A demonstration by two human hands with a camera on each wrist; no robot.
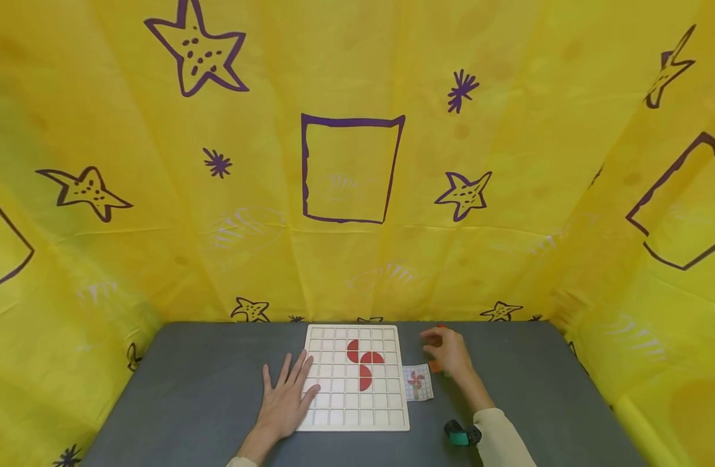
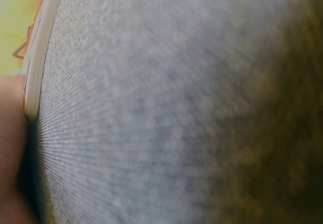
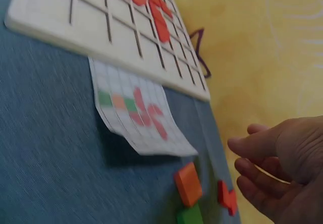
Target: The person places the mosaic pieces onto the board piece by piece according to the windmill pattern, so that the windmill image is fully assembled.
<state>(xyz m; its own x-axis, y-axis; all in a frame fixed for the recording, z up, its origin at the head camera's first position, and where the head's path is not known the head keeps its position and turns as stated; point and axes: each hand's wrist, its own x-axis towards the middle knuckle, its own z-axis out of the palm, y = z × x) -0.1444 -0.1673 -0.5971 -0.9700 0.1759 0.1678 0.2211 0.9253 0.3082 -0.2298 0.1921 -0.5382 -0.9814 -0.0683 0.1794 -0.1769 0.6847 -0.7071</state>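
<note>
A yellow sheet (image 1: 357,162) with purple stars and squares is hanging all around the grey table (image 1: 188,402), closing it in on three sides. A white grid board (image 1: 357,402) is lying flat in the middle of the table, with three red half-discs (image 1: 364,366) sitting in its cells.

The left hand (image 1: 284,402) is resting flat, fingers spread and straight, fingertips lying over the board's left edge and the palm on the table just beside it. It is holding nothing.

The right hand (image 1: 448,353) is hovering to the right of the board, fingers loosely curled and gripping nothing. A small pattern card (image 3: 136,110) is lying between this hand and the board, one edge tucked against the board and its free corner curling up. Just under the fingers (image 3: 252,146), an orange block (image 3: 187,183), a green block (image 3: 190,216) and a red piece (image 3: 227,198) are lying on the table, close together, none touched.
</note>
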